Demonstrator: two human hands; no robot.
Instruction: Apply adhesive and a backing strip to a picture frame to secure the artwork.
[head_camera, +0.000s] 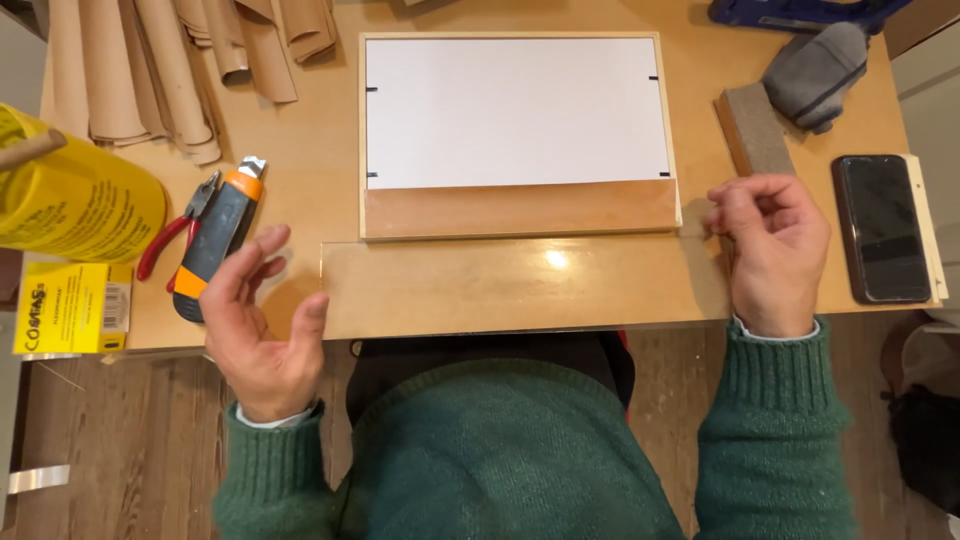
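Note:
A clear pane (520, 290) lies flat along the near edge of the wooden table (300, 170), just in front of a light wooden picture frame (362, 130). The frame holds a white sheet (515, 110) and shows a brown strip below it. My left hand (255, 330) is open with fingers spread, and its thumb rests against the pane's left edge. My right hand (770, 250) has its fingers curled and pinched at the pane's far right corner.
An orange and black utility knife (215, 240) and red-handled pliers (170, 235) lie by my left hand. A yellow can (70, 200) and a yellow box (70, 305) sit at the left, with brown paper rolls (150, 70) behind. At the right are a black phone (882, 225), a sanding block (752, 125) and a grey cloth (815, 70).

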